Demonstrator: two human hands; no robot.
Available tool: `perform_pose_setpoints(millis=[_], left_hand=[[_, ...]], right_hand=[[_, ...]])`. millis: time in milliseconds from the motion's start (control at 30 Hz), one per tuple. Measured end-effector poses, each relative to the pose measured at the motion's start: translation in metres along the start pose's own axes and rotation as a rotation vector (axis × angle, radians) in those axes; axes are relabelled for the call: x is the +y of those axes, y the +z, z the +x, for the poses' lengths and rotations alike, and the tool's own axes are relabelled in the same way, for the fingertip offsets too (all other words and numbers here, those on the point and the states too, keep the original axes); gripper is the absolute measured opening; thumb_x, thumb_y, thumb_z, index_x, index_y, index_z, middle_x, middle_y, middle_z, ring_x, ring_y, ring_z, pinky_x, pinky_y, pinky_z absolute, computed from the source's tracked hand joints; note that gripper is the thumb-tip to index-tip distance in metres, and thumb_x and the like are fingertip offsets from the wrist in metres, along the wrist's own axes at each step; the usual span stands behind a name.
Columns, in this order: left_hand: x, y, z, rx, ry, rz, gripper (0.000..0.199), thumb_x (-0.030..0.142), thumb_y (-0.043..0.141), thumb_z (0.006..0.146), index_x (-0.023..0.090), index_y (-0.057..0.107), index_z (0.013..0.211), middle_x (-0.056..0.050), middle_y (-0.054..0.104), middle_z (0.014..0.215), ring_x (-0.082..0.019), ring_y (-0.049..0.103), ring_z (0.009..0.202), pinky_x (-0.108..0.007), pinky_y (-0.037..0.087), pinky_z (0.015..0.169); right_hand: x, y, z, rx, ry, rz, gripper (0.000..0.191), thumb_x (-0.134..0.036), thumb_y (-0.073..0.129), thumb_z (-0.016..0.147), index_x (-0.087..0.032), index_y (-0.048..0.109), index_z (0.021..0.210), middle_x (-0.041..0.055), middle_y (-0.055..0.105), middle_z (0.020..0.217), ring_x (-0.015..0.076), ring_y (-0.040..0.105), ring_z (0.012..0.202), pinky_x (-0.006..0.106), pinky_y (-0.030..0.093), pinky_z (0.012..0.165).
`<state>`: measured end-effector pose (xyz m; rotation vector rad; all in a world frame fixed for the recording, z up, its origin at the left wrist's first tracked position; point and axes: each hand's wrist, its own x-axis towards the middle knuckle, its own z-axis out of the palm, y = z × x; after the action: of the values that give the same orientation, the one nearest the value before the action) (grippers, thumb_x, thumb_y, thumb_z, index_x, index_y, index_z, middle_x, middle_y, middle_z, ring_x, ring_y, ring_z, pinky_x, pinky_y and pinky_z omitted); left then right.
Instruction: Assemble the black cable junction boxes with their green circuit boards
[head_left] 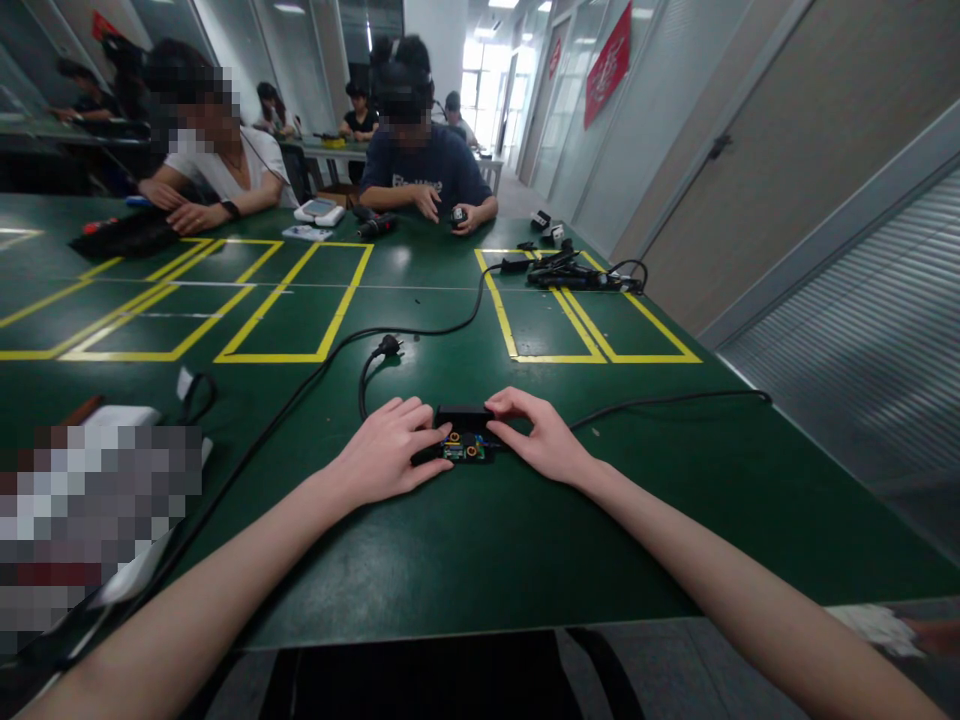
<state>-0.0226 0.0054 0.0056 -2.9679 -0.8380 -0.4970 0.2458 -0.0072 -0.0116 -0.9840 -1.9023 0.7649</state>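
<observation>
An opened black power adapter lies on the green table (570, 540) in front of me, its circuit board (471, 450) with coils showing. A black case part (466, 412) stands along the board's far side. My left hand (384, 452) grips the adapter's left end between thumb and fingers. At the other end, my right hand (546, 438) pinches the right end of the case part, thumb close to the board. A black cord runs out from each side, and the left one ends in a plug (388, 346). My fingers hide both ends of the adapter.
A long black cable (367, 332) crosses the table to a pile of black adapters and cords (562, 270). Yellow tape rectangles (324, 340) mark the surface. A blurred-out stack (97, 510) lies at left. Across sit two people, near a power drill (375, 224).
</observation>
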Motion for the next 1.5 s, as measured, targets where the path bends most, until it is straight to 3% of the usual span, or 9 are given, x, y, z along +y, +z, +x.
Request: perform_pose_setpoints(millis=[467, 700, 767, 867, 967, 1100, 1300, 1433, 1500], left_hand=[[0.002, 0.003, -0.002, 0.072, -0.01, -0.015, 0.024, 0.04, 0.066, 0.098, 0.018, 0.075, 0.101, -0.006, 0.066, 0.089, -0.021, 0.06, 0.085, -0.034, 0.047, 0.076], [0.003, 0.005, -0.004, 0.131, -0.071, -0.04, 0.024, 0.038, 0.068, 0.095, 0.02, 0.058, 0.085, -0.003, 0.065, 0.081, -0.02, 0.059, 0.078, -0.031, 0.047, 0.071], [0.003, 0.005, -0.003, 0.16, -0.096, -0.047, 0.025, 0.038, 0.072, 0.091, 0.02, 0.056, 0.087, -0.004, 0.066, 0.087, -0.021, 0.061, 0.083, -0.032, 0.049, 0.073], [0.004, 0.004, -0.001, 0.192, -0.108, -0.106, 0.034, 0.034, 0.078, 0.085, 0.018, 0.059, 0.109, -0.01, 0.069, 0.111, -0.026, 0.065, 0.1, -0.037, 0.053, 0.086], [0.004, 0.005, 0.0, 0.14, -0.112, -0.218, 0.039, 0.029, 0.075, 0.086, 0.02, 0.058, 0.12, -0.009, 0.072, 0.114, -0.026, 0.068, 0.103, -0.04, 0.054, 0.091], [0.003, 0.006, 0.001, 0.077, -0.097, -0.343, 0.019, 0.024, 0.072, 0.087, 0.021, 0.06, 0.102, -0.007, 0.074, 0.106, -0.024, 0.069, 0.098, -0.038, 0.054, 0.087], [0.004, 0.008, 0.003, 0.076, -0.129, -0.364, 0.022, 0.023, 0.075, 0.085, 0.02, 0.06, 0.099, -0.007, 0.074, 0.107, -0.025, 0.069, 0.097, -0.039, 0.054, 0.087], [0.005, 0.009, 0.003, 0.051, -0.164, -0.35, 0.022, 0.026, 0.074, 0.086, 0.02, 0.059, 0.102, -0.007, 0.073, 0.106, -0.025, 0.069, 0.097, -0.039, 0.054, 0.086], [0.006, 0.008, 0.004, 0.039, -0.171, -0.331, 0.023, 0.026, 0.073, 0.086, 0.02, 0.058, 0.103, -0.007, 0.072, 0.105, -0.025, 0.068, 0.096, -0.039, 0.053, 0.086]], right_hand=[[-0.01, -0.006, 0.001, -0.07, -0.025, 0.007, 0.019, -0.032, 0.063, 0.099, -0.021, 0.059, 0.084, 0.0067, 0.071, 0.098, 0.0202, 0.069, 0.091, 0.038, 0.059, 0.085], [-0.011, -0.008, -0.001, -0.116, -0.097, -0.01, 0.018, -0.034, 0.064, 0.1, -0.022, 0.059, 0.088, 0.0072, 0.068, 0.099, 0.0219, 0.068, 0.095, 0.04, 0.057, 0.086], [-0.013, -0.009, -0.003, -0.158, -0.126, -0.041, 0.017, -0.031, 0.066, 0.099, -0.021, 0.059, 0.087, 0.0078, 0.067, 0.101, 0.0219, 0.067, 0.097, 0.041, 0.056, 0.088], [-0.014, -0.01, -0.004, -0.206, -0.156, -0.069, 0.015, -0.025, 0.068, 0.096, -0.021, 0.058, 0.086, 0.0077, 0.064, 0.103, 0.0214, 0.065, 0.098, 0.04, 0.055, 0.089], [-0.015, -0.009, -0.004, -0.215, -0.173, -0.078, 0.014, -0.02, 0.068, 0.094, -0.021, 0.057, 0.086, 0.0066, 0.062, 0.102, 0.0207, 0.064, 0.096, 0.039, 0.054, 0.087], [-0.014, -0.007, -0.005, -0.228, -0.181, -0.105, 0.015, -0.015, 0.069, 0.089, -0.021, 0.056, 0.085, 0.0062, 0.059, 0.102, 0.0207, 0.063, 0.095, 0.037, 0.054, 0.085], [-0.014, -0.006, -0.007, -0.233, -0.23, -0.208, 0.013, -0.013, 0.068, 0.088, -0.021, 0.058, 0.091, 0.0069, 0.059, 0.103, 0.0202, 0.063, 0.094, 0.035, 0.054, 0.082], [-0.01, -0.002, -0.009, -0.242, -0.291, -0.312, 0.021, -0.015, 0.069, 0.087, -0.021, 0.058, 0.104, 0.0125, 0.065, 0.118, 0.0247, 0.064, 0.107, 0.041, 0.055, 0.091], [-0.008, 0.0, -0.01, -0.223, -0.316, -0.389, 0.025, -0.017, 0.068, 0.087, -0.02, 0.058, 0.109, 0.0134, 0.068, 0.116, 0.0268, 0.065, 0.106, 0.043, 0.054, 0.09]])
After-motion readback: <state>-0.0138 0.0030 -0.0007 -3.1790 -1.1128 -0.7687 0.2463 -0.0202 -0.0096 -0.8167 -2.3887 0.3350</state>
